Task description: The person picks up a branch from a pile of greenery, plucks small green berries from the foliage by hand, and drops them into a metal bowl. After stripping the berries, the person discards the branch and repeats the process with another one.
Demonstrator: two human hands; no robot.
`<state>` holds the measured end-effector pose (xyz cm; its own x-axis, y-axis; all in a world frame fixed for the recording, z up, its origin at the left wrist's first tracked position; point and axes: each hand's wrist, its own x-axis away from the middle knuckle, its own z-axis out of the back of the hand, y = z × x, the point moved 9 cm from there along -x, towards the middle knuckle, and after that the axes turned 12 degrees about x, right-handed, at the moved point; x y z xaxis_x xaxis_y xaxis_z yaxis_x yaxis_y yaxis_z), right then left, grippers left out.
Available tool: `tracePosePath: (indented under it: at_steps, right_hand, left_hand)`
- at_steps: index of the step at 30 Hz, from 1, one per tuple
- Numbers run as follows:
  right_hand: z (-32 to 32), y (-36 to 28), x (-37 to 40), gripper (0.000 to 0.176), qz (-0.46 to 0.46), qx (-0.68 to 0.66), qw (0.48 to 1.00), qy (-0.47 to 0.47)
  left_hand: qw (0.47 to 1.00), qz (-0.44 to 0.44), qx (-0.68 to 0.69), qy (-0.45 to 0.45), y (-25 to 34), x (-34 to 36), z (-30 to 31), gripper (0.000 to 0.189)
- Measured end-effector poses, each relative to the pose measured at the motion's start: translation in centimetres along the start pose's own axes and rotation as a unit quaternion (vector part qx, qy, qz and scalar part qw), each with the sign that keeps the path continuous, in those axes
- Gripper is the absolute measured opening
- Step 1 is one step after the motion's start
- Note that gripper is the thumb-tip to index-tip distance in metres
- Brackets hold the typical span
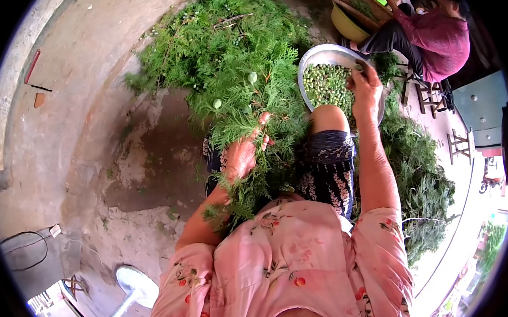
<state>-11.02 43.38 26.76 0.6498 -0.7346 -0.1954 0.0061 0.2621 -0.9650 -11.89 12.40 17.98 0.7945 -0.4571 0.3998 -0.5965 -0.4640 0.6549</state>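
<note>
My left hand (241, 159) is closed around a feathery green conifer branch (252, 116) that spreads over my lap. Round pale green cones (253, 77) show among its leaves. Over the right rim of a metal basin (303, 82), my right hand (366, 88) is raised with its fingers drawn together. Whatever lies between those fingertips is too dark and small to make out. Inside the basin lies a layer of small green and brownish cones (327, 84).
A large heap of cut conifer branches (204, 53) lies ahead, and more branches (416, 180) lie at my right. Another person (439, 40) sits at the upper right beside a yellow tub (347, 27). Small wooden stools (460, 144) and a pedestal fan (137, 285) stand around.
</note>
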Motion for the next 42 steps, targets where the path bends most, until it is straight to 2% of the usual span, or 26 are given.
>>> tracePosePath:
  at_steps: [2,5,6,8,10,11,13,14,15,19,21,22,25,27,28,29,30,31,32,33,34,35,36,38,41,42]
  right_hand:
    - [2.1,0.2,-1.8,0.043,0.045,0.22,0.974,0.022]
    - [4.8,2.4,-4.2,0.039,0.213,0.588,0.766,0.149]
    - [4.4,0.7,-3.7,0.039,0.213,0.588,0.765,0.15]
    - [2.9,-0.5,-2.5,0.031,0.121,0.396,0.91,0.031]
    - [-1.2,-3.6,1.5,0.024,0.128,0.222,0.966,-0.028]
    - [-3.7,-5.5,4.1,0.024,0.099,0.141,0.981,-0.087]
    - [-8.5,-8.5,9.0,0.018,0.171,0.208,0.93,-0.248]
    - [-10.4,-9.3,10.9,0.017,0.294,0.143,0.9,-0.288]
    - [-11.3,-10.4,12.8,0.016,0.422,0.167,0.861,-0.23]
    - [-11.8,-6.8,12.5,0.016,0.267,0.288,0.897,-0.201]
    - [-11.2,-3.2,11.4,0.022,0.075,0.291,0.929,-0.217]
    - [-11.2,-2.9,11.2,0.022,0.075,0.293,0.928,-0.218]
    - [-11.5,-3.8,10.3,0.035,0.131,0.175,0.954,-0.205]
    - [-12.3,-3.6,9.8,0.035,0.162,0.2,0.942,-0.215]
    - [-12.8,-3.6,9.8,0.035,0.193,0.223,0.928,-0.226]
    - [-13.3,-3.5,9.7,0.035,0.201,0.228,0.922,-0.241]
    - [-13.5,-2.2,9.6,0.034,0.117,0.201,0.936,-0.264]
    - [-13.5,-1.2,9.4,0.034,0.038,0.175,0.944,-0.277]
    - [-13.1,-0.9,9.5,0.033,-0.012,0.124,0.957,-0.262]
    - [-12.2,-2.1,9.2,0.032,0.065,0.211,0.953,-0.207]
    - [-12.0,-3.0,9.3,0.03,0.144,0.31,0.925,-0.167]
    - [-11.6,-3.0,9.2,0.029,0.145,0.302,0.935,-0.117]
    - [-11.2,1.0,8.7,0.026,-0.094,0.167,0.97,-0.152]
    - [-8.7,1.2,6.9,0.018,-0.226,-0.057,0.967,-0.101]
    - [-8.2,-0.4,5.9,0.013,-0.202,-0.162,0.951,-0.168]
    - [-8.1,-1.2,5.9,0.012,-0.106,-0.184,0.972,-0.097]
  left_hand:
    - [0.992,0.082,-0.094,0.029,-1.0,0.2,1.6,0.038]
    - [0.978,0.094,-0.187,0.023,-0.3,1.0,1.4,0.04]
    - [0.971,0.124,-0.203,0.034,-0.1,1.4,1.0,0.04]
    - [0.981,0.09,-0.163,0.047,-1.8,0.2,2.5,0.027]
    - [0.992,-0.091,-0.087,-0.014,-1.4,-1.6,2.1,0.027]
    - [0.992,-0.091,-0.088,-0.014,-0.9,-1.4,1.4,0.027]
    - [1.0,-0.004,-0.01,0.01,-0.8,-0.4,0.3,0.034]
    - [1.0,-0.003,-0.013,0.01,-1.1,-0.5,0.6,0.034]
    - [1.0,-0.02,-0.002,0.021,-1.4,-0.6,1.5,0.034]
    - [0.995,-0.073,0.057,-0.028,-2.1,-1.1,2.4,0.046]
    - [0.992,-0.08,0.048,-0.088,-1.0,-0.7,1.0,0.068]
    - [0.992,-0.079,0.049,-0.088,-0.5,-0.6,0.8,0.068]
    - [0.988,0.083,-0.131,0.016,-1.6,0.0,1.0,0.064]
    - [0.993,-0.087,-0.002,-0.073,-0.7,-0.7,0.5,0.049]
    - [0.993,-0.088,-0.002,-0.074,-1.3,-1.1,1.0,0.049]
    - [0.969,-0.185,-0.119,-0.112,0.3,-0.5,-0.1,0.041]
    - [0.92,-0.278,-0.232,-0.147,1.5,0.5,-1.5,0.034]
    - [0.969,-0.08,-0.228,-0.056,-0.3,-0.2,1.1,0.035]
    - [0.968,0.121,-0.217,0.026,-0.9,2.0,1.8,0.038]
    - [0.969,0.022,-0.244,-0.038,1.5,2.5,-1.4,0.039]
    - [0.926,-0.015,-0.375,-0.039,1.9,2.2,-1.9,0.042]
    - [0.926,-0.014,-0.376,-0.021,1.8,1.7,-1.6,0.042]
    - [0.951,-0.049,-0.304,-0.039,0.9,0.8,-0.3,0.036]
    - [0.991,-0.032,-0.03,0.123,-0.9,-1.4,1.9,0.032]
    - [0.947,0.079,-0.31,0.021,1.4,1.1,-1.0,0.04]
    - [0.916,0.142,-0.374,0.019,0.7,1.3,-0.5,0.042]
